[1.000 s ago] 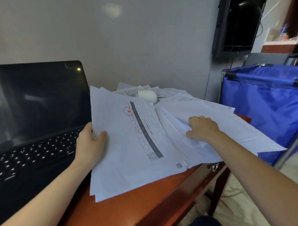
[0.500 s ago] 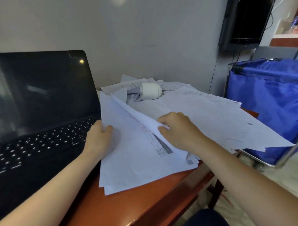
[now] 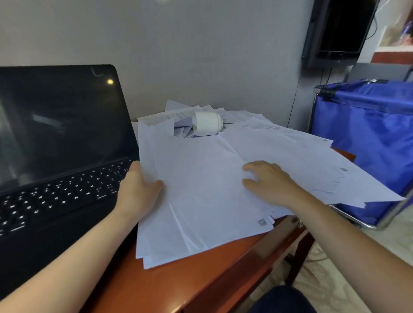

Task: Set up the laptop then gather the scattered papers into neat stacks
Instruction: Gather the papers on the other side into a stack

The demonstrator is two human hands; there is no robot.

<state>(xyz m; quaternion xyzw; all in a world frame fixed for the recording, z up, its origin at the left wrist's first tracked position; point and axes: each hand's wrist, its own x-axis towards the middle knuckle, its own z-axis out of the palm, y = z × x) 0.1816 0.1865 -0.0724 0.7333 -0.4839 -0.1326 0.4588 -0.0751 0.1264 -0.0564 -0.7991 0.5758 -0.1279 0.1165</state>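
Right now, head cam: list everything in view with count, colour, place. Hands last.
black open laptop: 1, black, left on the table.
stack of white paper sheets: 1 stack, white, front centre, under both hands.
loose white paper sheets: many, white, behind and right of the stack, overhanging the table edge.
white cylindrical jar: 1, white, on its side on the back papers.
red-brown wooden table: 1, red-brown, under everything.
blue fabric cart with metal frame: 1, blue, right of the table.
black wall-mounted screen: 1, black, top right.
left hand: 1, grips the stack's left edge.
right hand: 1, flat on the stack's right side.
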